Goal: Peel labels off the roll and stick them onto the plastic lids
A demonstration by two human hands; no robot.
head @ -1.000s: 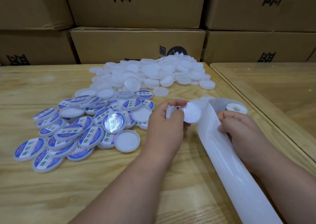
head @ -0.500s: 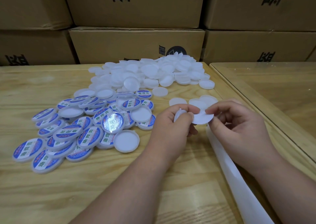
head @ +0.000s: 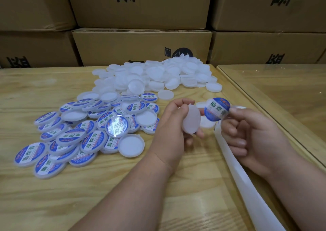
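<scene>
Head view: two hands above table.
Left hand (head: 173,125): grips blank lid (head: 192,120).
Right hand (head: 250,135): pinches round blue label (head: 217,111).

The pale wooden counter (head: 44,195) carried a heap of plain white round plastic lids (head: 158,77) at its far side, a nearer spread of blue-and-white labelled lids (head: 84,130) on the left, and a long white strip of backing paper (head: 247,186) running along its right side.
</scene>
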